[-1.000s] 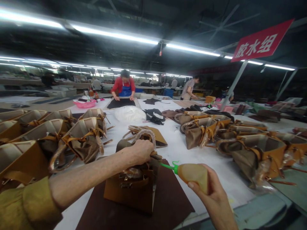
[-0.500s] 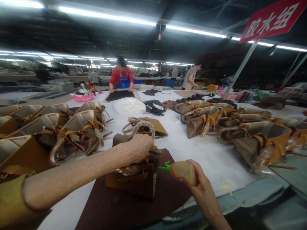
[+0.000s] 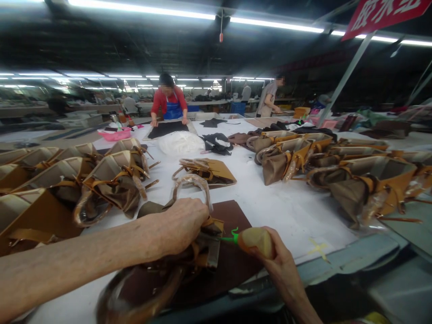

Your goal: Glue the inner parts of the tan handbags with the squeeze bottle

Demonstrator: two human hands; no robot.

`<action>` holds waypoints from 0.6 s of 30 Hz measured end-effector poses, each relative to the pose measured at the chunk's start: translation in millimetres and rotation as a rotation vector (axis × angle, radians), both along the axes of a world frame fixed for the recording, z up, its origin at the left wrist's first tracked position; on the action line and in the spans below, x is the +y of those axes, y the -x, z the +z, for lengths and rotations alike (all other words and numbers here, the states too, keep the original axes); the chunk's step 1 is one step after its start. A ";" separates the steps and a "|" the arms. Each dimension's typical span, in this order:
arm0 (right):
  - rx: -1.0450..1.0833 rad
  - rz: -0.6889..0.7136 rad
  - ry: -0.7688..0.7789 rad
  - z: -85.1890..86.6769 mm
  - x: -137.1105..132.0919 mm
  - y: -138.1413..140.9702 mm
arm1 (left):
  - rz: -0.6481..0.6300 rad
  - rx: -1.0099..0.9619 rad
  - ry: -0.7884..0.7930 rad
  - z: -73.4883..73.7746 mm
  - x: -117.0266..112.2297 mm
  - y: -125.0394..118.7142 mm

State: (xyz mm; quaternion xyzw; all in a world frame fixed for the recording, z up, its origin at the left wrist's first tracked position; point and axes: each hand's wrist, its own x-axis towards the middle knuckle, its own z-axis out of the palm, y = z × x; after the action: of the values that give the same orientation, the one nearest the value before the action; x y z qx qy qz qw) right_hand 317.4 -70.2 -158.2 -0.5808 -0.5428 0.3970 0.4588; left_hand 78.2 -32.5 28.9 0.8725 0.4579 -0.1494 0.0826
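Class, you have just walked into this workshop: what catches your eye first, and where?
Nearest the camera, the left hand grips the top of a brown handbag, while the right hand points a green-tipped squeeze bottle at its edge. Rows of tan handbags crowd both sides of the white table, and a person in red works at its far end.

Handbag (image 3: 202, 254) tipped from upright over toward the near edge (one wrapped handle now looms close). Left hand (image 3: 182, 222) came nearer with it. Right hand (image 3: 285, 270) moved the glue bottle (image 3: 257, 240) left and nearer.
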 end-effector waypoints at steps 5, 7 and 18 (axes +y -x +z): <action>0.107 0.017 0.074 2.9 -0.9 2.2 | -0.004 0.055 0.046 -10.3 -17.4 5.2; 0.131 0.013 0.092 5.2 -1.1 3.5 | -0.048 0.022 -0.005 -21.0 -20.8 9.1; 0.122 0.039 0.185 8.5 -11.7 0.4 | 0.054 0.004 -0.014 -22.7 -14.0 12.0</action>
State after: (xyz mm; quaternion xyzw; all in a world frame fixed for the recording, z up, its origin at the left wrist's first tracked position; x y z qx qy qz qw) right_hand 317.1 -81.9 -149.7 -0.5847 -0.4863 0.4888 0.4274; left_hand 66.2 -46.5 6.2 0.8600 0.4826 -0.1456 0.0794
